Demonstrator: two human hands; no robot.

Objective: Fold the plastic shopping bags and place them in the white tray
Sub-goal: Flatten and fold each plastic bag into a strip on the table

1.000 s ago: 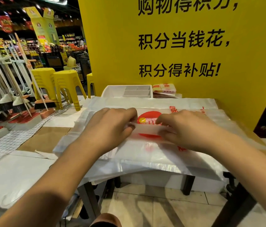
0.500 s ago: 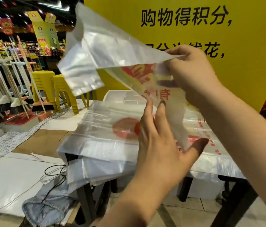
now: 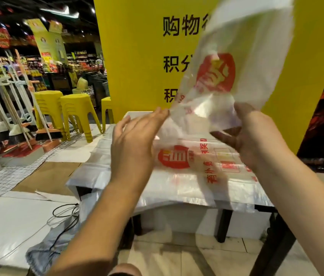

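The bag (image 3: 236,46), lifted off the desk (image 3: 224,226) a second ago, is now upright above the right grip (image 3: 256,140), which pinches its lower end; left grip (image 3: 135,144) open-fingered, touching the bag's near corner; pile (image 3: 187,188) lies below both grips; folding judged just begun, placing in tray (image 3: 139,114) pending.

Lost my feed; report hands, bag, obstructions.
Right hand grips raised bag. Left hand open, fingertips at its lower corner. Bag stack beneath; white tray mostly hidden.
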